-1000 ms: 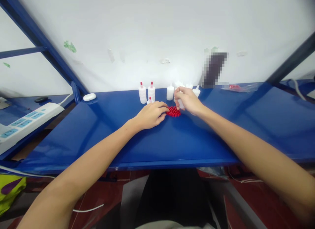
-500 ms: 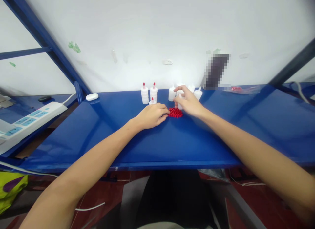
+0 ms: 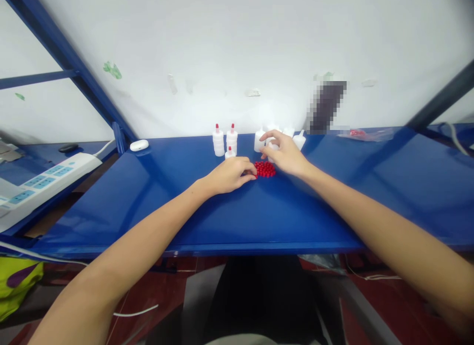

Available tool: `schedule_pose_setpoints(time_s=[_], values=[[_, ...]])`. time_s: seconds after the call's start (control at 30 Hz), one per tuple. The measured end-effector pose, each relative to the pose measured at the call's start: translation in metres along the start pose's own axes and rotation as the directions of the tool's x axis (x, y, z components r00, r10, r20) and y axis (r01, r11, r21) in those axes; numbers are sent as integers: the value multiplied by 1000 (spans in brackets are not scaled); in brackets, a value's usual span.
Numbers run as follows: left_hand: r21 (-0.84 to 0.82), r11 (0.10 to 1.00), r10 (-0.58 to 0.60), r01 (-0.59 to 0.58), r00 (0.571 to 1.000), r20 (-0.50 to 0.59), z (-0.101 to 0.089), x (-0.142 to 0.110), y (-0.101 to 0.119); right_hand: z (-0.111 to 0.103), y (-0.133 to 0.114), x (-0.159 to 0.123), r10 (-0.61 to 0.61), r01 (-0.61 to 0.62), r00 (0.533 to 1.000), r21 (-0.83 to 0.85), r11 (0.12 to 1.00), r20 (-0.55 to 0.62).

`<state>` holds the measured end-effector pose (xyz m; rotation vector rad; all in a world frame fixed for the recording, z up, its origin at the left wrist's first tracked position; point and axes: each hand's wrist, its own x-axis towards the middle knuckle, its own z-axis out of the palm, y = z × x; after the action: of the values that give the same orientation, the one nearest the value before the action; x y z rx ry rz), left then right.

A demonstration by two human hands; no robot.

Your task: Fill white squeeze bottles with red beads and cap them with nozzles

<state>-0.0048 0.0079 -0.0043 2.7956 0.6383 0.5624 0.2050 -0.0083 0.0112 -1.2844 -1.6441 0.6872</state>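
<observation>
My left hand [image 3: 234, 175] touches the red caps [image 3: 265, 169] on the table [image 3: 259, 211], its grip unclear; dragging fingers could scatter them. Beyond, my right hand [image 3: 286, 154] grips a white bottle [image 3: 273, 146]; swinging it could topple the bottles behind.

On the bench [image 3: 229, 216], the caps [image 3: 265, 169] lie before the bottles [image 3: 218, 143], which stand in two groups, left and right. The case [image 3: 139, 145] sits far left, the bag [image 3: 378, 134] off right.
</observation>
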Motion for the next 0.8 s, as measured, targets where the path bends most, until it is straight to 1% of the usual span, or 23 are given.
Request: schedule_pose_setpoints(time_s=[0.07, 0.17, 0.27, 0.37, 0.63, 0.8], values=[[-101, 994, -50, 48, 999, -17, 2, 1, -1, 0, 0, 0, -15, 16, 1000, -11, 1000, 19], [-189, 977, -110, 103, 994, -25, 2, 2, -1, 0, 0, -1, -36, 37, 999, -17, 999, 40], [-259, 957, -140, 130, 990, -20, 2, 2, -1, 0, 0, -1, -40, 41, 998, -24, 999, 43], [-319, 935, -158, 153, 987, 9, 1, 2, -1, 0, 1, -1, -48, 50, 998, -31, 998, 47], [-356, 916, -176, 184, 983, 55, 2, 2, 0, 0, 1, -1, -55, 57, 997, -33, 998, 60], [-312, 934, -164, 175, 985, 61, 2, 2, 0, 0, 1, -1, -67, 69, 996, -29, 997, 57]])
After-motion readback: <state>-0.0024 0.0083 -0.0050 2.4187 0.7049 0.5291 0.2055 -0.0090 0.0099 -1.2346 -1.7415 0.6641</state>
